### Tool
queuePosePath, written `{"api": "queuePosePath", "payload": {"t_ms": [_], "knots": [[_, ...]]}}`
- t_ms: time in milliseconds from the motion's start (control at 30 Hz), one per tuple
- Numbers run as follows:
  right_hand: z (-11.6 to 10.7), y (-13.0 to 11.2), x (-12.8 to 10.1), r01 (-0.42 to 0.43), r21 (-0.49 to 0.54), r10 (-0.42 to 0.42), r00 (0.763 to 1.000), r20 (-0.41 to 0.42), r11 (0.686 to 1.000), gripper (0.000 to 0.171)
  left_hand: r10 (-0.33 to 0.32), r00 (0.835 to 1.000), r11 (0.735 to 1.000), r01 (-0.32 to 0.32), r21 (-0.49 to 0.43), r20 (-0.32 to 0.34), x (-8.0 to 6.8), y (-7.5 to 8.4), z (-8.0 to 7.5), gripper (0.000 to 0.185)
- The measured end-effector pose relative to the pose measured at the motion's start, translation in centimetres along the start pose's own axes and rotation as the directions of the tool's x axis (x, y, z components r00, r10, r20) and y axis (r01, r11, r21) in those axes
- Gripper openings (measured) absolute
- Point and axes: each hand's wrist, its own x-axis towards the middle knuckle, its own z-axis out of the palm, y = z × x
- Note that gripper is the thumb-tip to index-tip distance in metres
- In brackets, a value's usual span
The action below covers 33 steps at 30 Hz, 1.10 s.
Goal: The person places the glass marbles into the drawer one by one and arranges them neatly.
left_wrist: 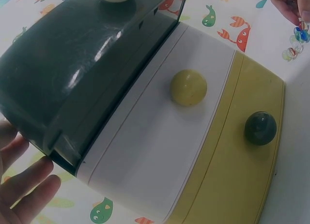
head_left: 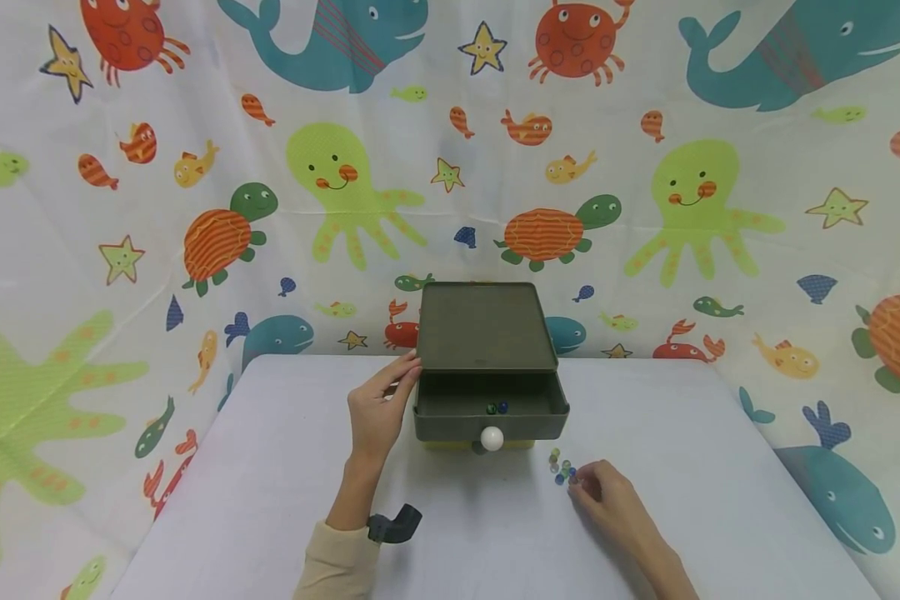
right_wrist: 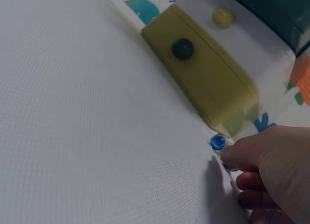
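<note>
A small drawer cabinet (head_left: 487, 325) stands on the table with its dark green top drawer (head_left: 450, 427) pulled out. Two marbles (head_left: 497, 408), one green and one blue, lie inside that drawer. My left hand (head_left: 378, 408) rests its fingertips against the cabinet's left side, by the green drawer; its fingers (left_wrist: 36, 183) are fairly straight in the left wrist view. Right of the cabinet, several glass marbles (head_left: 560, 467) lie in a loose cluster. My right hand (head_left: 607, 496) is at the cluster's near end, thumb and forefinger pinching a marble; the fingers partly hide it.
Below the green drawer are a white drawer (left_wrist: 150, 122) with a yellow knob (left_wrist: 189, 87) and a yellow drawer (left_wrist: 232, 166) with a dark green knob (left_wrist: 260, 128), both pushed in. A white knob (head_left: 492, 438) sticks out in front. A sea-animal curtain (head_left: 450, 167) hangs behind the white table (head_left: 292, 467).
</note>
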Motion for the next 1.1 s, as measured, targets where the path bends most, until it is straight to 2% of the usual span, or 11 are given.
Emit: {"api": "queuePosePath", "payload": {"t_ms": [700, 1100], "knots": [[0.41, 0.17, 0.68, 0.028, -0.031, -0.027, 1.0, 0.001, 0.999, 0.016, -0.022, 1.0, 1.0, 0.023, -0.021, 0.005, 0.01, 0.12, 0.03, 0.02], [0.06, -0.23, 0.6, -0.021, -0.028, 0.022, 0.999, 0.033, 0.999, 0.013, 0.019, 1.0, 1.0, -0.019, -0.002, -0.013, 0.03, 0.01, 0.13, 0.019]]}}
